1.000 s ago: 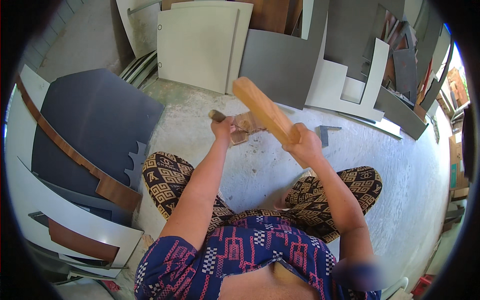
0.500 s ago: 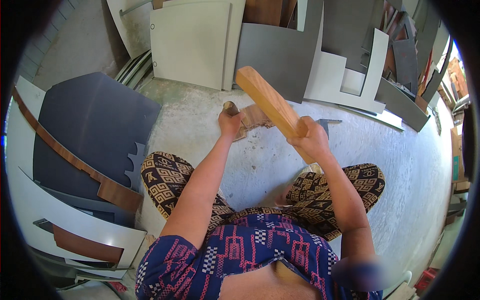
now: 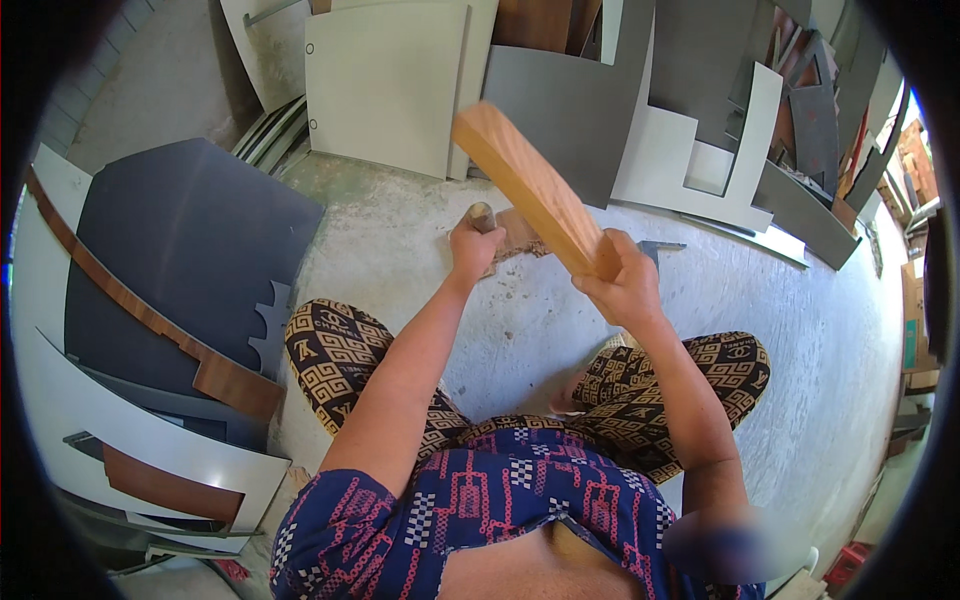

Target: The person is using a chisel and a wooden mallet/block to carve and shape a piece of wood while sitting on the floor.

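My right hand (image 3: 627,280) grips the lower end of a thick, squared wooden block (image 3: 530,185), held slanting up and to the left. My left hand (image 3: 472,247) is closed round a stubby, round wooden tool handle (image 3: 481,214); whatever is below the fist is hidden. Under and beside that fist lies a brown board (image 3: 516,230) with a ragged, splintered edge, partly covered by the block. Just beyond my right hand, a grey metal square (image 3: 660,246) rests on the floor.
Pale and grey panels (image 3: 385,95) lean along the far side, with cut-out offcuts (image 3: 745,205) at the far right. A dark sheet (image 3: 180,250) and a narrow brown strip (image 3: 235,388) stand on the left. Crumbs and dust dot the concrete floor (image 3: 530,330) between my knees.
The wooden block has risen and shifted left at its far end. My left hand has moved a little to the right with the handle, now covering more of the brown board.
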{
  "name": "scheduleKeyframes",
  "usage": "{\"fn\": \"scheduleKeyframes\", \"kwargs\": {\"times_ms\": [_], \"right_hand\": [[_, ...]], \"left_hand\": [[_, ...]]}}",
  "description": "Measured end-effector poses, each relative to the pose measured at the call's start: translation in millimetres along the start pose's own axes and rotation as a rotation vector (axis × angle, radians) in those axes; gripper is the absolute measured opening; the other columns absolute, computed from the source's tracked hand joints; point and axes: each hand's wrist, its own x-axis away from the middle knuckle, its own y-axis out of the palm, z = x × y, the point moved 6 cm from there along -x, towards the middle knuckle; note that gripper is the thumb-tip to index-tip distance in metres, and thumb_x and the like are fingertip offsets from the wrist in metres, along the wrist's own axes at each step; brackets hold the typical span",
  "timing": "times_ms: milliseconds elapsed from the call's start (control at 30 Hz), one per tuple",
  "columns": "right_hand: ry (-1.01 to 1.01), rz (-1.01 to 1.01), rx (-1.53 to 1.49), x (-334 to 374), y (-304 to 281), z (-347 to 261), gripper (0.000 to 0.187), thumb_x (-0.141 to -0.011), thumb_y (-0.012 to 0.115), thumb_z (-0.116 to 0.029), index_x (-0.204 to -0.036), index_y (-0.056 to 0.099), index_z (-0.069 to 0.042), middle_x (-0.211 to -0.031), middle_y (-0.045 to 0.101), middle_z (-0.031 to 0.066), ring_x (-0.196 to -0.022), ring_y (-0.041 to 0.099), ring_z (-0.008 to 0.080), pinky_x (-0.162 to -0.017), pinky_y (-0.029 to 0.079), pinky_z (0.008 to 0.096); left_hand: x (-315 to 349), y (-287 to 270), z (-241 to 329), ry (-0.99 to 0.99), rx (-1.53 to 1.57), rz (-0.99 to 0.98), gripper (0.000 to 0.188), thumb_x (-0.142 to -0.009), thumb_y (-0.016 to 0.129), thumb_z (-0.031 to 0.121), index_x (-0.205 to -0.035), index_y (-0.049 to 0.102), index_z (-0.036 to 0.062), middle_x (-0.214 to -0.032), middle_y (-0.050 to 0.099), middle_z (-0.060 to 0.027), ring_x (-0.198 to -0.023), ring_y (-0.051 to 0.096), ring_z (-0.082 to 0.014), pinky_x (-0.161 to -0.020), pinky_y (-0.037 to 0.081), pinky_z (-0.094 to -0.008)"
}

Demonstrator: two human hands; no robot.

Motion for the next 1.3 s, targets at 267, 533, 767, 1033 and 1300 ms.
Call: {"fn": "scheduleKeyframes", "kwargs": {"times_ms": [267, 533, 767, 1033, 1300], "right_hand": [[-0.049, -0.161, 0.227, 4.0, 18.2, -11.9, 0.049, -0.065, 0.077, -0.023, -0.105, 0.055, -0.006, -0.094, 0.064, 0.0179, -0.086, 0.062, 0.0383, -0.073, 0.050, 0.0416], [-0.079, 0.044, -0.200, 9.3, 6.4, -12.5, 0.049, -0.064, 0.077, -0.024, -0.103, 0.055, -0.005, -0.084, 0.065, 0.0193, -0.081, 0.063, 0.0385, -0.070, 0.049, 0.0426], [0.043, -0.134, 0.127, 2.1, 16.4, 3.2, 0.047, -0.065, 0.077, -0.025, -0.100, 0.054, -0.004, -0.085, 0.064, 0.0205, -0.081, 0.062, 0.0398, -0.071, 0.049, 0.0424], [0.089, -0.112, 0.004, 0.0, 17.0, 10.6, 0.056, -0.065, 0.077, -0.026, -0.110, 0.055, -0.001, -0.089, 0.065, 0.0218, -0.084, 0.064, 0.0367, -0.074, 0.049, 0.0400], [0.129, -0.098, -0.057, -1.6, 13.0, 23.0, 0.063, -0.060, 0.079, -0.030, -0.110, 0.058, 0.002, -0.092, 0.066, 0.0220, -0.087, 0.064, 0.0351, -0.077, 0.049, 0.0401]], "left_hand": [[-6.6, 8.7, -2.0, 0.306, -0.013, 0.057, 0.039, -0.070, 0.075, 0.014, -0.107, 0.066, 0.0060, -0.096, 0.071, -0.0100, -0.089, 0.067, -0.0204, -0.081, 0.051, -0.0322], [3.1, 10.4, 11.6, -0.036, -0.107, -0.037, 0.037, -0.070, 0.075, 0.015, -0.105, 0.068, 0.0059, -0.097, 0.071, -0.0105, -0.091, 0.067, -0.0221, -0.082, 0.051, -0.0323], [-8.7, 16.8, 8.5, 0.084, 0.117, -0.108, 0.041, -0.067, 0.077, 0.016, -0.103, 0.067, -0.0009, -0.096, 0.071, -0.0129, -0.088, 0.068, -0.0227, -0.080, 0.051, -0.0326], [-8.2, 15.5, 0.7, 0.093, 0.119, -0.119, 0.036, -0.066, 0.077, 0.014, -0.097, 0.067, -0.0003, -0.093, 0.071, -0.0119, -0.084, 0.067, -0.0211, -0.077, 0.051, -0.0330], [-18.5, 13.5, -21.3, 0.075, 0.069, -0.156, 0.021, -0.071, 0.074, 0.013, -0.084, 0.065, -0.0015, -0.076, 0.067, -0.0061, -0.071, 0.063, -0.0134, -0.064, 0.049, -0.0312]]}}
